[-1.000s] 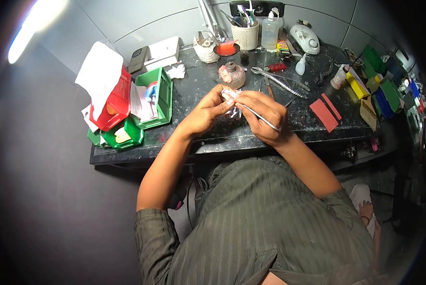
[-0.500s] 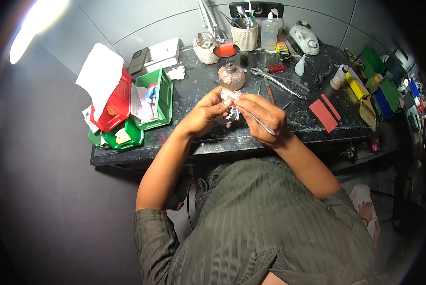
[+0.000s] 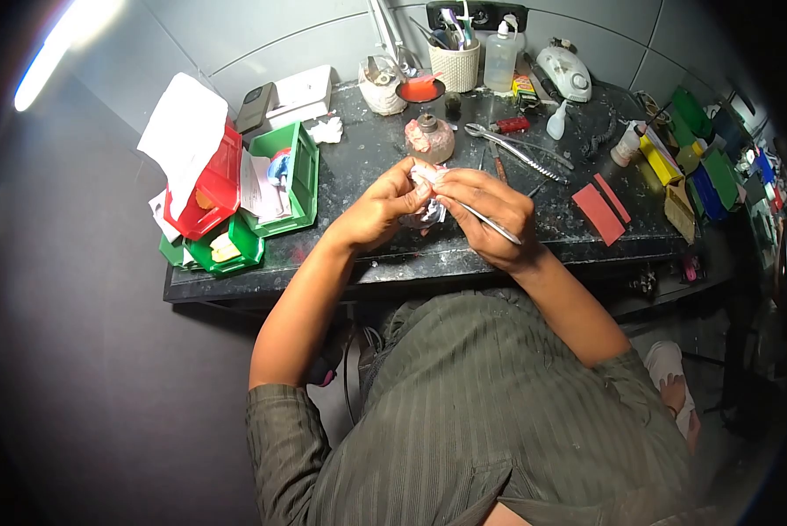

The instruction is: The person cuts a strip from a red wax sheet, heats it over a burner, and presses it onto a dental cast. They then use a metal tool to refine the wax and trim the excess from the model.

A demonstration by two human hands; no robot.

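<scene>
Above the front of the dark bench, my left hand [image 3: 377, 209] is closed around a small pale pinkish-white piece [image 3: 426, 174], mostly covered by the fingers. My right hand [image 3: 501, 217] pinches a slim metal carving tool [image 3: 495, 228] like a pen. Its handle end points down to the right, and its tip is hidden at the pale piece. Both hands meet at this piece. Just under them shows a shiny, white-flecked object [image 3: 424, 216] that I cannot make out. Behind the hands stands a round glass burner [image 3: 430, 140] with pink wax on its side.
Pink wax sheets [image 3: 597, 215] lie on the right, near silver pliers-like tools [image 3: 520, 151], a knife [image 3: 498, 165] and a red lighter [image 3: 510, 125]. Green bins [image 3: 301, 188] and a red bin [image 3: 222, 188] stand left. A woven cup [image 3: 455, 70] and squeeze bottle [image 3: 499, 61] stand behind.
My right hand and the carving tool have shifted slightly, the handle end swinging a little to the right. My left hand keeps its hold on the pale piece.
</scene>
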